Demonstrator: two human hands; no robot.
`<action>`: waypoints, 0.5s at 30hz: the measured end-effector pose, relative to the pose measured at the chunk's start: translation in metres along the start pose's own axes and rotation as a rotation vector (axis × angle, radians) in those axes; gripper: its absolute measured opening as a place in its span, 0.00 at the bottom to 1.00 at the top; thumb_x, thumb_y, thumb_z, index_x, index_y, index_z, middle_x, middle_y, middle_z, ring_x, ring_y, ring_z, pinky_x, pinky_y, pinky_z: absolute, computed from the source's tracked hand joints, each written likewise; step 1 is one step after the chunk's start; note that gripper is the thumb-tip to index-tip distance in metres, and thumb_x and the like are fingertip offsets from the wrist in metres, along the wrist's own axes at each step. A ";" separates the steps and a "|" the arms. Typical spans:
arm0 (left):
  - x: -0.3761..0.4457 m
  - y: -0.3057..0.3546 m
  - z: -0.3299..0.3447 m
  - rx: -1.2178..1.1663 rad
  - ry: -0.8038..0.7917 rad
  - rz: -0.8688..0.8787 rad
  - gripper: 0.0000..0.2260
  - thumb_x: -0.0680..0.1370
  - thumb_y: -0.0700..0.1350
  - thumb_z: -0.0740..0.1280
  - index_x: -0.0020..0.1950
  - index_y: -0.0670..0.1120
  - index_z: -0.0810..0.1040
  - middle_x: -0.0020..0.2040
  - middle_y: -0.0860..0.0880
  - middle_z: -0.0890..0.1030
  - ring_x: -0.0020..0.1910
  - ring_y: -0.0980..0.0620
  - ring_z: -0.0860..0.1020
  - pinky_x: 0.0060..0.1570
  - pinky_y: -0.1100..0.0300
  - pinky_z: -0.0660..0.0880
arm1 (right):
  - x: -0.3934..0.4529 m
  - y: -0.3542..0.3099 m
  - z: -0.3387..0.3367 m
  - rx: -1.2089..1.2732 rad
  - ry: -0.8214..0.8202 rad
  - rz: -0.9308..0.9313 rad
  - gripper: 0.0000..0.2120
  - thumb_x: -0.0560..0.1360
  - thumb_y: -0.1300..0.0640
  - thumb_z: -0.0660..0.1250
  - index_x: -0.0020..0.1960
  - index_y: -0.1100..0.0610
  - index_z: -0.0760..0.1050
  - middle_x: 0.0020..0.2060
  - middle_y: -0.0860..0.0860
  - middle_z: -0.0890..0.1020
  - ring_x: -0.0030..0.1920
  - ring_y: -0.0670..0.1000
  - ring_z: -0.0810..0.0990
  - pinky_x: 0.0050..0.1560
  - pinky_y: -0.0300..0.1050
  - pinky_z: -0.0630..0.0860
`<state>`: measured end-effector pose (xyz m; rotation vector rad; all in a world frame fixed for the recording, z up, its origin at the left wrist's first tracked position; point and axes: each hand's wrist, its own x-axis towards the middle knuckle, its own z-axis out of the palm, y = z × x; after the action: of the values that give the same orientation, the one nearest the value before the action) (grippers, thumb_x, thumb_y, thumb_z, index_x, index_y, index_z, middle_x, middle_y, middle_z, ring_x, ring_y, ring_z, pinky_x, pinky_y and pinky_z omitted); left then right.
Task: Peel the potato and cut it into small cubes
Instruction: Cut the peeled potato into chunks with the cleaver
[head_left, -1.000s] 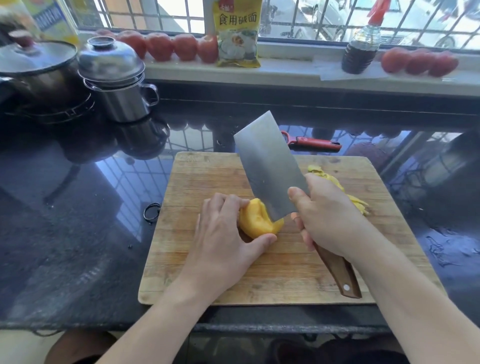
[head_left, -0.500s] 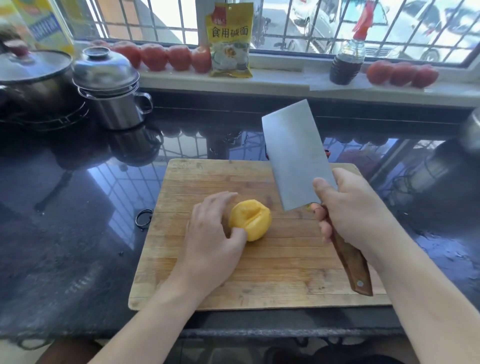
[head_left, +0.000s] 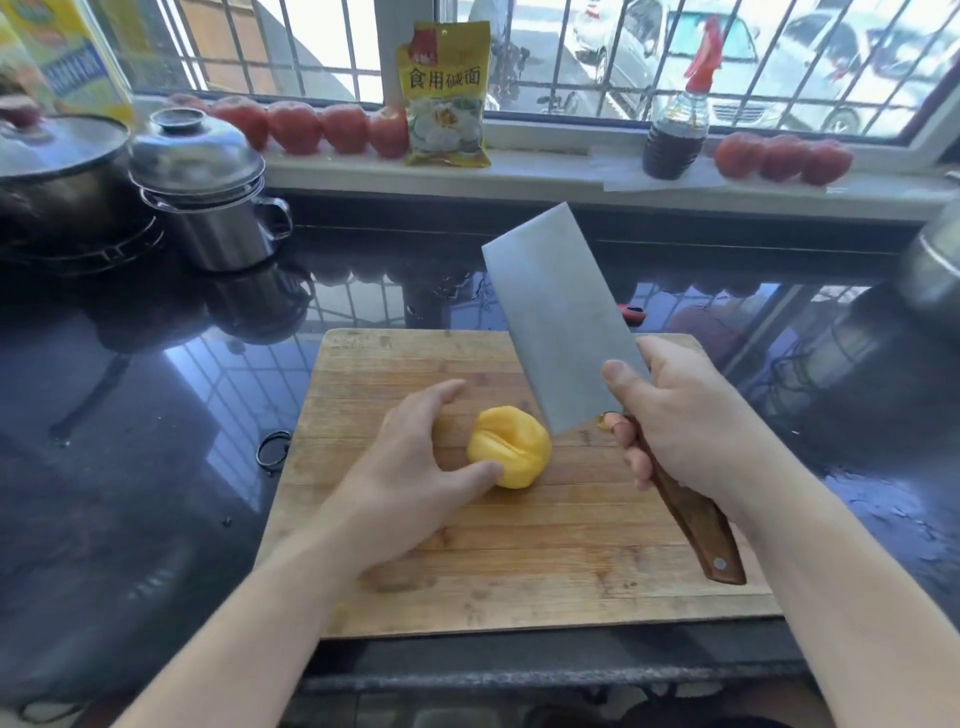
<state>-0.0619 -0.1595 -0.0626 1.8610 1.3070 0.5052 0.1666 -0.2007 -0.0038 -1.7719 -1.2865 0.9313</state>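
potato, peeled and yellow, lay on the wooden cutting board, a little left of the board's middle, with a crease across its top. from my remote seat i noted the left hand beside it on the left: thumb tip touching the potato's lower left side, the other fingers spread loosely above the board and apart from it. that grip was wide, holding nothing. the right hand had its grip wrapped round the wooden handle of the cleaver, thumb laid flat on the blade's near face. the blade was raised and tilted up and away, its lower corner just beside the potato's upper right; i could not tell whether it touched. the handle's end stuck out below the hand over the board's right part. the board sat on a dark glossy bench. a small black ring lay on the bench just off the board's left edge. a steel lidded pot stood far left. on the windowsill were tomatoes, a yellow packet and a dark bottle.
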 end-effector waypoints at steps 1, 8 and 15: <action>-0.006 0.002 0.012 0.027 0.076 -0.045 0.39 0.72 0.60 0.75 0.79 0.58 0.62 0.71 0.62 0.67 0.73 0.61 0.62 0.71 0.61 0.61 | 0.002 0.000 0.001 -0.025 0.003 -0.005 0.09 0.85 0.53 0.57 0.56 0.54 0.75 0.24 0.49 0.75 0.22 0.52 0.71 0.23 0.47 0.73; 0.002 0.015 0.048 0.210 0.263 -0.019 0.32 0.70 0.70 0.71 0.68 0.57 0.69 0.62 0.59 0.72 0.67 0.55 0.65 0.70 0.52 0.62 | 0.011 -0.008 0.009 -0.183 -0.011 -0.040 0.08 0.85 0.54 0.58 0.49 0.54 0.73 0.23 0.50 0.75 0.19 0.52 0.72 0.20 0.41 0.69; -0.001 0.005 0.046 0.185 0.297 0.040 0.29 0.69 0.68 0.72 0.65 0.57 0.70 0.59 0.62 0.71 0.66 0.58 0.65 0.70 0.53 0.61 | 0.009 -0.004 0.020 -0.242 -0.006 -0.004 0.09 0.84 0.52 0.57 0.50 0.53 0.72 0.30 0.54 0.78 0.20 0.52 0.74 0.25 0.48 0.75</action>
<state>-0.0266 -0.1787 -0.0865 2.0234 1.5570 0.7250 0.1491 -0.1886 -0.0105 -1.9501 -1.4565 0.8056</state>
